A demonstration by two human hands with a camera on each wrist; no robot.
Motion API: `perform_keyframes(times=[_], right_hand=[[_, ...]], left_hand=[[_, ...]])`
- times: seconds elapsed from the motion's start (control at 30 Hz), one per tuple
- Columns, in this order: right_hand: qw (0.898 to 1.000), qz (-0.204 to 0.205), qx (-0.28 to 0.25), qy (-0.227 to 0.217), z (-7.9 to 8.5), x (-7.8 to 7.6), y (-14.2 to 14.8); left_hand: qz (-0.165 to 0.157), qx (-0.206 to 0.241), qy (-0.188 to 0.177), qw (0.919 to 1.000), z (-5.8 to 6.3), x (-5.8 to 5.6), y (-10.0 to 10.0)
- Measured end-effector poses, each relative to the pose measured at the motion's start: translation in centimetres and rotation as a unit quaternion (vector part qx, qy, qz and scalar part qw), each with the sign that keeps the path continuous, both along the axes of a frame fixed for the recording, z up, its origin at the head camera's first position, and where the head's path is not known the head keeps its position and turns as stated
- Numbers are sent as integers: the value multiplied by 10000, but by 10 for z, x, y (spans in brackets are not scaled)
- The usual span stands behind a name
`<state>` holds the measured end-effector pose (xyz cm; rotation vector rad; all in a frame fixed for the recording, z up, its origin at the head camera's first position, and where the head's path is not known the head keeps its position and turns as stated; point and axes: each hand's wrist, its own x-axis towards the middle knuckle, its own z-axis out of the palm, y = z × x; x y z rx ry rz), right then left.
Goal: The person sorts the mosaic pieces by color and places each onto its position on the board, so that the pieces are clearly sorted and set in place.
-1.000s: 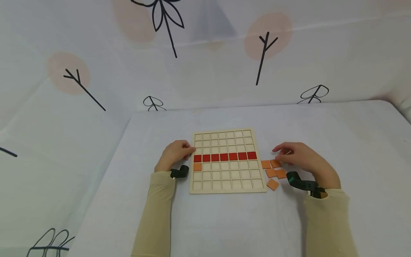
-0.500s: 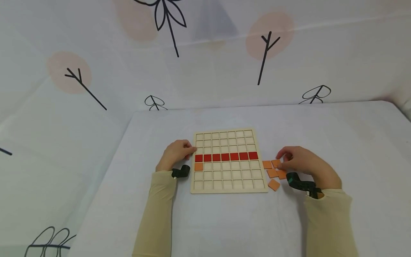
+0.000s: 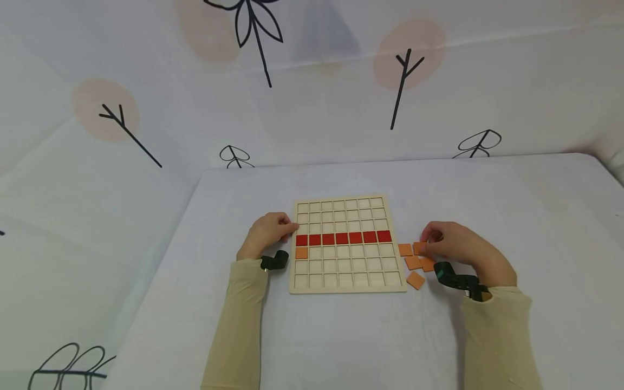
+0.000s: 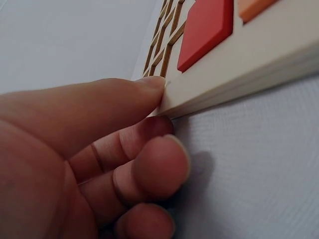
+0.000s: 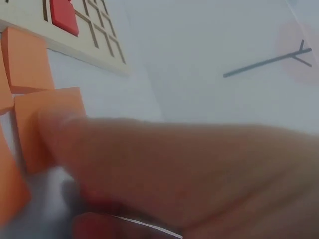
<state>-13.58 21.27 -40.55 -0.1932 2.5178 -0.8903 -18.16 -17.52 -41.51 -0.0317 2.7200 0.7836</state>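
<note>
Pinching the board (image 3: 348, 291) at its left edge with the left hand (image 3: 265, 233); touching an orange tile (image 5: 34, 134) beside other tiles (image 3: 413, 262) with the right hand (image 3: 458, 244); cannot tell whether gripping it.

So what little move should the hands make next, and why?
Probably the right hand should lift the orange tile under its thumb: the left hand grips the board, whose row below the red tiles has a single orange square.

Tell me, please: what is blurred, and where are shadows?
Right wrist: the right hand is blurred over an orange tile; left wrist: the left hand casts a soft shadow on the cloth; head: a faint shadow lies beside the right sleeve.
</note>
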Motion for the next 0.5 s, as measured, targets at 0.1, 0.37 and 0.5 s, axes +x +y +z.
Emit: perform_keyframes(times=[0.1, 0.37, 0.5], right_hand=[[10000, -14, -82, 34, -1, 0, 2], [9996, -168, -244, 36, -2, -2, 1], [9995, -216, -240, 65, -2, -3, -1]], left_hand=[[10, 7, -6, 10000, 0, 0, 0], [26, 17, -22, 10000, 0, 0, 0], [23, 16, -25, 10000, 0, 0, 0]])
